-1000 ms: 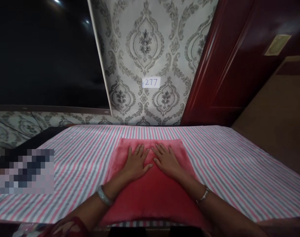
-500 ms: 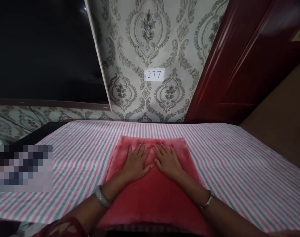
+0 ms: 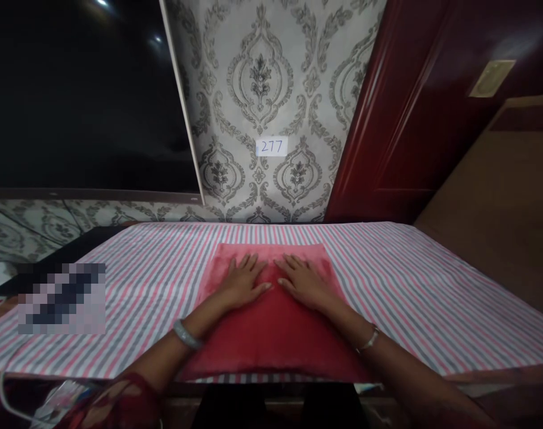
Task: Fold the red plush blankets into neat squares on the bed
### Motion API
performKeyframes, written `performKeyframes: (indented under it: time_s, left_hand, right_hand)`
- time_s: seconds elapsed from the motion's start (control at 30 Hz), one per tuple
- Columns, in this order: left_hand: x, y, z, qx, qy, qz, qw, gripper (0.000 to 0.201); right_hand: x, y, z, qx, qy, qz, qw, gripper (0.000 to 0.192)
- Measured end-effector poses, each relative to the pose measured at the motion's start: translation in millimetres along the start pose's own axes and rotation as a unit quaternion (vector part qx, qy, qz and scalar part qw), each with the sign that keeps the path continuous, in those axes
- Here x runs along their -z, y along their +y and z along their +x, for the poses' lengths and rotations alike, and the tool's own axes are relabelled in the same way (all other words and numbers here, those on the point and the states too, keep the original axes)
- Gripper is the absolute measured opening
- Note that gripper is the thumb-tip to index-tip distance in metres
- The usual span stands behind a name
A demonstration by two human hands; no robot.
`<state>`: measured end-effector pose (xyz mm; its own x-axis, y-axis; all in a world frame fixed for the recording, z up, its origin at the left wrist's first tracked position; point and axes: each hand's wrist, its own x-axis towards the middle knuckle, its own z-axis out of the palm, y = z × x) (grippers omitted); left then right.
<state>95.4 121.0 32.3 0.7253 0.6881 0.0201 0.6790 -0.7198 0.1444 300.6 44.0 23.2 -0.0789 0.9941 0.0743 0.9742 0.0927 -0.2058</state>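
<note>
A red plush towel [image 3: 271, 333] lies flat in the middle of a table covered by a pink, grey and white striped cloth [image 3: 409, 298]. My left hand [image 3: 242, 281] rests palm down on the towel's far half, fingers spread. Beside it, my right hand [image 3: 303, 281] also lies flat on the towel with fingers apart. Neither hand grips anything. A bangle circles my left wrist [image 3: 186, 335] and a thin bracelet my right wrist [image 3: 369, 341].
Patterned wallpaper with a small label reading 277 [image 3: 271, 146] rises behind the table. A large dark screen [image 3: 83, 95] fills the upper left. A dark red door [image 3: 432, 107] stands to the right. A blurred patch [image 3: 61, 298] sits on the cloth at left.
Both hands stay flat on the towel in the same pose. Only the head camera has shifted a little, tilting down then back up.
</note>
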Motion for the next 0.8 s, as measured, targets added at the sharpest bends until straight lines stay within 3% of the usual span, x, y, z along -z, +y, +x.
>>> performKeyframes:
  time_s: [0.13, 0.27, 0.47, 0.8]
  left_hand:
    - [7.1, 5, -43, -0.028, 0.013, -0.007, 1.000, 0.072]
    - [-13.9, 13, -75, -0.019, 0.014, -0.002, 1.000, 0.068]
    - [-40.1, 15, -79, -0.028, 0.057, 0.018, 0.998, 0.064]
    - [-43.9, 13, -78, -0.045, 0.067, 0.015, 0.997, 0.062]
  right_hand:
    - [-3, 4, -47, 0.029, 0.017, 0.010, 0.999, 0.061]
    - [-19, 6, -81, 0.027, 0.008, 0.008, 1.000, 0.063]
    - [-30, 2, -84, 0.025, 0.040, -0.020, 0.999, 0.056]
    - [-35, 2, -86, 0.028, 0.071, -0.048, 0.996, 0.054]
